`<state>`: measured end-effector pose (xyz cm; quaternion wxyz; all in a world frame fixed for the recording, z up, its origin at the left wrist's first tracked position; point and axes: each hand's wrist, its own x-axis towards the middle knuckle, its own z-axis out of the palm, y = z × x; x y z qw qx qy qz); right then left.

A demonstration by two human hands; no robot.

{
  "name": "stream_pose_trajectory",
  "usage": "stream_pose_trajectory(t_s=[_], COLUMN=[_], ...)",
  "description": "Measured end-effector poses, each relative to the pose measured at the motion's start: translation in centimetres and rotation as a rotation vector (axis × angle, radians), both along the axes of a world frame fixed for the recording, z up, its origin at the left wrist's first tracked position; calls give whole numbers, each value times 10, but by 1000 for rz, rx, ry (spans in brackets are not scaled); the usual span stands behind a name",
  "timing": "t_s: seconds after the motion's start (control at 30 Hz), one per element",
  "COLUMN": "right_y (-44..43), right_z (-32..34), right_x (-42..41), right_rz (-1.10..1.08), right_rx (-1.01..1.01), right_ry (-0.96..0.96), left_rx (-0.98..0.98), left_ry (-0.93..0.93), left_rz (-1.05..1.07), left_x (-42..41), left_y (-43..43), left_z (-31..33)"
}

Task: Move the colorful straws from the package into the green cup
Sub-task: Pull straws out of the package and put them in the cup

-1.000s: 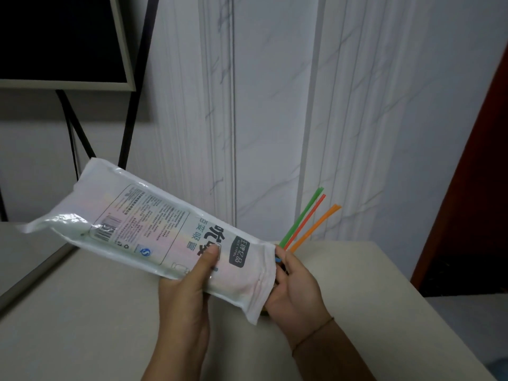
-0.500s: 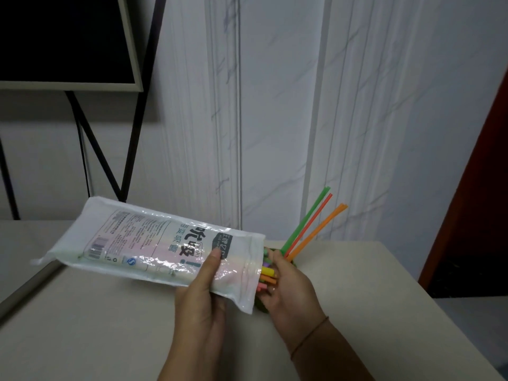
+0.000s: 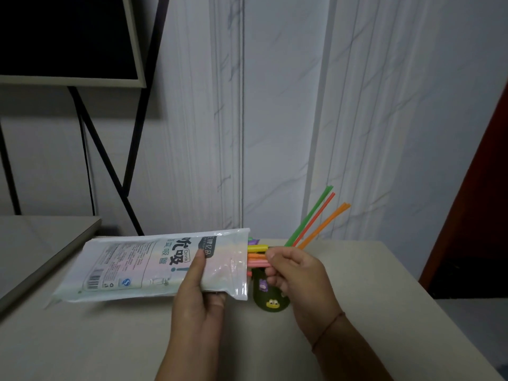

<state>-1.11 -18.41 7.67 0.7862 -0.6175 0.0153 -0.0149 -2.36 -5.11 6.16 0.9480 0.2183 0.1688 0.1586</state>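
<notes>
My left hand (image 3: 196,295) grips the white straw package (image 3: 154,264) near its open right end and holds it almost level above the table. Yellow, orange and pink straw ends (image 3: 257,255) stick out of the opening. My right hand (image 3: 298,276) pinches those protruding straw ends at their tips. Behind and below my right hand stands the dark green cup (image 3: 270,296) with a frog sticker, mostly hidden by my fingers. A green, a red and an orange straw (image 3: 316,220) rise out of it, leaning to the right.
The beige table (image 3: 357,312) ends at its right edge near a dark red door frame (image 3: 472,188). A second table surface (image 3: 41,237) lies to the left. A black-framed screen on a stand (image 3: 68,39) hangs at the upper left before the marbled wall.
The package has tilted down from a steep slant to almost level and dropped lower. Straw ends now protrude from its mouth, and my right hand has closed on them. The cup has come into sight.
</notes>
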Motion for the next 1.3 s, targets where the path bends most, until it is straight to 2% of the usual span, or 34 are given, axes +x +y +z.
stream_pose_trajectory(t_s=[0.1, 0.2, 0.27, 0.33, 0.43, 0.7, 1.0, 1.3], right_y=[-15, -23, -21, -13, -3, -26, 12, 5], right_z=[0, 1, 1, -1, -6, 2, -6, -6], right_x=[6, 11, 12, 11, 10, 13, 5, 6], right_rz=[-24, -22, 22, 83, 90, -55, 48, 42], right_rx=[61, 228, 368, 421, 372, 342, 138, 221], right_ry=[-6, 16, 49, 77, 66, -7, 69, 57], left_rx=[-26, -56, -69, -73, -67, -95, -38, -45], left_ry=[4, 10, 6, 5, 6, -9, 28, 21], left_rz=[40, 61, 64, 57, 45, 101, 62, 95], left_x=[0, 0, 1, 2, 4, 5, 3, 3], left_y=[7, 13, 13, 9, 2, 18, 3, 10], left_z=[-2, -5, -7, -7, -7, -10, -7, -6])
